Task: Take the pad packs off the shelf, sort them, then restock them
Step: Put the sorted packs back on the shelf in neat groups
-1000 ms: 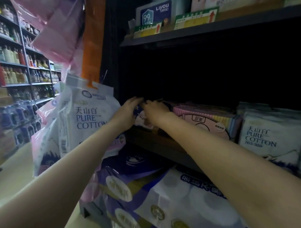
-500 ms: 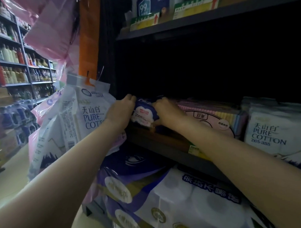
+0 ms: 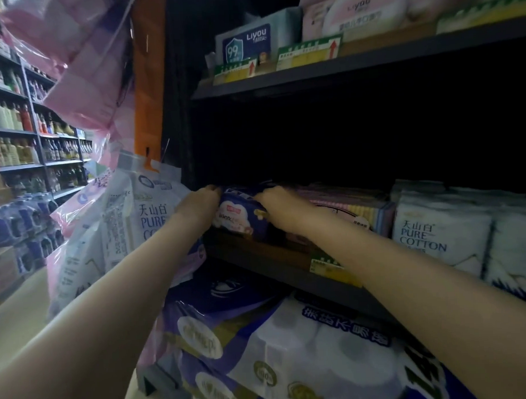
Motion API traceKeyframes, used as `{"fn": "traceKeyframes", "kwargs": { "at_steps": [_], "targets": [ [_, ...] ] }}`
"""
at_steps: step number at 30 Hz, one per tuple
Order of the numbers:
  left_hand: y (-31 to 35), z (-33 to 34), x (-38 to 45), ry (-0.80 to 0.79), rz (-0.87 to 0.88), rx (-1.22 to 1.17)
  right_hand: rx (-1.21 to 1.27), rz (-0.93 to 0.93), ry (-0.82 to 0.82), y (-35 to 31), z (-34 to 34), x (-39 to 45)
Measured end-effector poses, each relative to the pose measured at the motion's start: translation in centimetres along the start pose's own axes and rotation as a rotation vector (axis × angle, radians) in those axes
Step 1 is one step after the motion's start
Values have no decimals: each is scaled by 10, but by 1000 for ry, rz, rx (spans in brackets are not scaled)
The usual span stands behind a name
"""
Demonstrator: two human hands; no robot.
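Observation:
A dark blue pad pack (image 3: 240,216) with a white and pink label sits at the left end of the dark shelf (image 3: 276,266). My left hand (image 3: 200,203) holds its left side, and my right hand (image 3: 281,206) grips its right top edge. Right of it lies a pink and striped pack (image 3: 360,206), partly behind my right wrist. Further right stand white "PURE COTTON" packs (image 3: 441,226). The deep part of the shelf is too dark to see.
White "PURE COTTON" bags (image 3: 143,221) and pink bags (image 3: 81,56) hang left of the shelf. Purple and white tissue roll bundles (image 3: 261,348) fill the level below. An upper shelf (image 3: 340,63) carries boxes and price tags. A bottle aisle (image 3: 21,142) runs far left.
Both hands have drawn the blue pack forward toward the shelf's front edge, so its label shows between them. The view has shifted slightly.

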State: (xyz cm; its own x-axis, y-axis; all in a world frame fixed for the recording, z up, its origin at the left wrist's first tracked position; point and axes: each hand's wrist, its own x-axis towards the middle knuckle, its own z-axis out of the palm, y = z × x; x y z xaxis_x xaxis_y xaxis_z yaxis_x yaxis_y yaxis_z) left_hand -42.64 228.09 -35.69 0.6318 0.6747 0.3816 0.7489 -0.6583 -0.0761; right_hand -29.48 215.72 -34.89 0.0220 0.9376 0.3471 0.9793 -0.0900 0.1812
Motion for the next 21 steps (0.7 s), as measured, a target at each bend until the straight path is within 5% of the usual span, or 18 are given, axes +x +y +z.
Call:
{"fn": "traceKeyframes", "kwargs": {
  "at_steps": [4, 9, 13, 21],
  "targets": [
    [10, 3, -10, 72, -87, -83, 47, -30, 55, 15, -14, -16],
    [18, 30, -45, 466, -30, 40, 61, -139, 31, -9, -8, -5],
    [-22, 40, -48, 388, 152, 115, -2, -117, -73, -35, 8, 18],
    [-42, 42, -61, -29, 118, 409, -211, -27, -167, -42, 8, 41]
  ]
}}
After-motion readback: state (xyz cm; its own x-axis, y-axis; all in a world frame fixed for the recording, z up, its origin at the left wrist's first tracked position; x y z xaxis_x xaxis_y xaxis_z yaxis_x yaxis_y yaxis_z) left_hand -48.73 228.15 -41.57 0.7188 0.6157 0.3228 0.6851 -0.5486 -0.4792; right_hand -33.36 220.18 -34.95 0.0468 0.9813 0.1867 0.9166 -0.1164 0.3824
